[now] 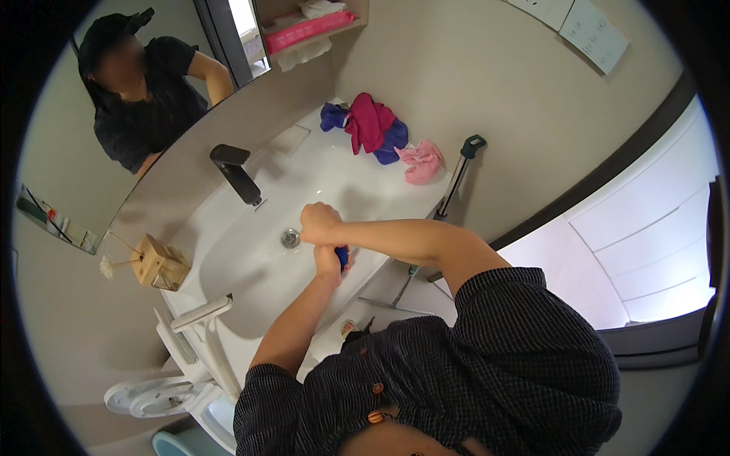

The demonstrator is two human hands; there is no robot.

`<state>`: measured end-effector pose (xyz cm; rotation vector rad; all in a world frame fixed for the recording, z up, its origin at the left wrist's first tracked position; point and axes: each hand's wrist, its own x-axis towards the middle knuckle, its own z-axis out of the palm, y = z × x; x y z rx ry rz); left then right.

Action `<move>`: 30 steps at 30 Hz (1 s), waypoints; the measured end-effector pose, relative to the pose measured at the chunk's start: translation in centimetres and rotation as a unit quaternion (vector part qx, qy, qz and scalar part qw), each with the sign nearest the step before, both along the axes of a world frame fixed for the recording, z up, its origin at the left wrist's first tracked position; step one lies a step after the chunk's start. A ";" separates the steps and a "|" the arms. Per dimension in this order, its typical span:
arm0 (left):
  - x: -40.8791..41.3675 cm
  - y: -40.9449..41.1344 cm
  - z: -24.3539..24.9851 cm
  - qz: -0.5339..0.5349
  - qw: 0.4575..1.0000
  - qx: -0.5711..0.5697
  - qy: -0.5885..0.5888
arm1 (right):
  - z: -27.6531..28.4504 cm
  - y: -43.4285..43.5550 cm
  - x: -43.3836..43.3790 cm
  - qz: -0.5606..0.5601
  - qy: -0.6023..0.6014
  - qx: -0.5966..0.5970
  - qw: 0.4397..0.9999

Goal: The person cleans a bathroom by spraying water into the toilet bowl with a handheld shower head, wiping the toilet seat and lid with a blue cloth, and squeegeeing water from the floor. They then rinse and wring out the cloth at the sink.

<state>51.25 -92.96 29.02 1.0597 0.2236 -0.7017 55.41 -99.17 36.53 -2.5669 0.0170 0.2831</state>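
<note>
Over the near side of the white washbasin [245,310], my left hand [328,263] is closed round a dark blue cloth [342,257], part of which shows between its fingers. My right hand [319,223] is a fist right against the left one, just beside the metal drain [290,238]; what lies inside that fist is hidden. A black faucet [236,174] stands at the basin's back edge. On the basin's far right side lie a crumpled magenta cloth [369,122], a blue-purple cloth [393,141] and a pink cloth [421,162].
A reed diffuser [159,263] and a white folding rail [202,313] stand left of the basin. A mirror [171,74] and a shelf with a pink tissue pack [308,31] are above. A green-handled pole [472,147] leans against the right wall. A toilet [214,413] is at lower left.
</note>
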 end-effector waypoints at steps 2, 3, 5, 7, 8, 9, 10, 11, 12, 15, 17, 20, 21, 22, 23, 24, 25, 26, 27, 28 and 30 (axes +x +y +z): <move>0.2 -0.5 0.8 -0.005 0.998 0.053 -0.035 | -1.3 -1.1 0.6 -0.024 -0.045 -0.003 0.999; 0.7 -0.7 1.2 0.033 0.983 0.157 -0.092 | -2.1 -1.4 0.9 -0.053 -0.094 0.052 0.993; 1.5 -1.2 2.0 0.115 0.906 0.359 -0.192 | -1.2 -2.6 0.6 -0.104 -0.134 0.217 0.961; 1.5 -2.3 5.8 0.073 0.844 0.467 -0.255 | -1.4 -7.6 1.5 -0.120 0.000 0.489 0.864; 1.3 -1.4 6.5 0.088 0.855 0.444 -0.252 | 1.2 -5.2 -1.1 -0.241 -0.080 0.538 0.804; 1.6 -1.4 6.0 0.147 0.821 0.450 -0.319 | 1.1 -6.1 -1.0 -0.201 -0.044 0.536 0.819; 1.5 -1.4 5.7 0.162 0.807 0.453 -0.342 | 1.4 -6.2 -1.5 -0.197 0.000 0.548 0.813; 1.4 -1.2 5.6 0.176 0.792 0.456 -0.365 | 1.6 -6.2 -2.2 -0.193 0.045 0.559 0.805; 1.2 -1.4 6.4 0.149 0.857 0.353 -0.345 | 1.5 -6.7 -2.7 -0.184 0.038 0.601 0.777; -0.2 -0.7 8.5 0.084 0.968 0.054 -0.232 | 1.1 -8.2 -3.6 -0.147 0.009 0.746 0.649; -0.7 0.7 8.9 0.086 0.976 -0.055 -0.193 | 0.2 -10.5 -3.8 -0.118 0.035 0.804 0.581; -2.1 3.5 9.7 0.169 0.957 -0.153 -0.177 | 0.9 -13.2 -4.7 -0.084 0.050 0.856 0.508; -2.6 4.2 10.3 0.185 0.952 -0.176 -0.170 | 2.1 -12.9 -5.6 -0.068 0.025 0.840 0.537; -3.4 4.2 10.7 0.209 0.940 -0.227 -0.142 | 3.4 -12.7 -6.8 -0.051 0.000 0.822 0.567; -4.0 4.4 11.1 0.217 0.927 -0.270 -0.143 | 4.0 -12.5 -7.4 -0.034 -0.025 0.803 0.595; -4.6 4.6 11.6 0.222 0.913 -0.312 -0.143 | 4.3 -12.6 -7.3 -0.020 -0.044 0.790 0.611; -5.3 4.8 11.9 0.226 0.896 -0.353 -0.144 | 4.6 -12.7 -7.2 -0.015 -0.060 0.776 0.628; -6.0 4.9 12.1 0.247 0.893 -0.345 -0.152 | 4.9 -13.0 -7.2 -0.009 -0.076 0.761 0.644; -6.7 5.0 12.4 0.262 0.902 -0.301 -0.163 | 5.3 -13.0 -7.1 -0.004 -0.095 0.746 0.659; -7.6 5.1 12.7 0.276 0.910 -0.257 -0.173 | 5.6 -12.8 -7.2 -0.007 -0.115 0.731 0.673; -8.7 6.4 12.8 0.279 0.902 -0.261 -0.203 | 6.1 -13.4 -6.7 -0.015 -0.014 0.823 0.568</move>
